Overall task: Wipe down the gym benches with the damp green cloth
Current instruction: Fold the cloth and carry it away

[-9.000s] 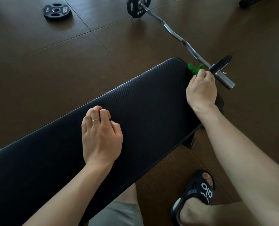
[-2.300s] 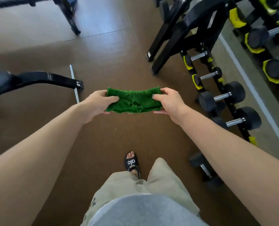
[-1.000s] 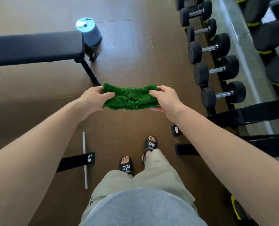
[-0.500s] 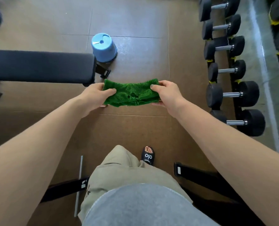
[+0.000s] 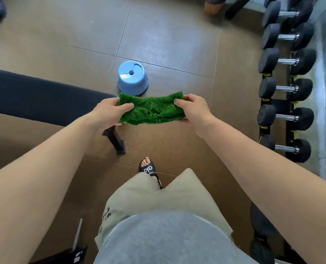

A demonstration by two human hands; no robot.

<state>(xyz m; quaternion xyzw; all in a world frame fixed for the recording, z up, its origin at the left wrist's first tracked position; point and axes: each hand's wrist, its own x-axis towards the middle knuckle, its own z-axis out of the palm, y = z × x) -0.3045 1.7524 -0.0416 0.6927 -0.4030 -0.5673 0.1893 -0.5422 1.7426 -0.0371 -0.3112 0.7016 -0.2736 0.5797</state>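
I hold the green cloth (image 5: 152,109) stretched flat in front of me at about waist height; it has a few small holes near its middle. My left hand (image 5: 108,111) pinches its left end and my right hand (image 5: 194,109) pinches its right end. A black padded gym bench (image 5: 40,96) lies to the left, its near end just beyond my left hand, with a black metal leg (image 5: 116,141) below it. The cloth hangs clear of the bench, not touching it.
An upturned light blue bucket (image 5: 132,78) stands on the brown tiled floor just past the cloth. A rack of black dumbbells (image 5: 286,88) runs along the right side. My sandalled foot (image 5: 148,167) steps forward below. A black frame piece (image 5: 72,256) lies at the lower left.
I have walked away from the first bench with the cloth held between both hands. Over the last second the second bench's end and the blue bucket have come nearer; my grip is unchanged.
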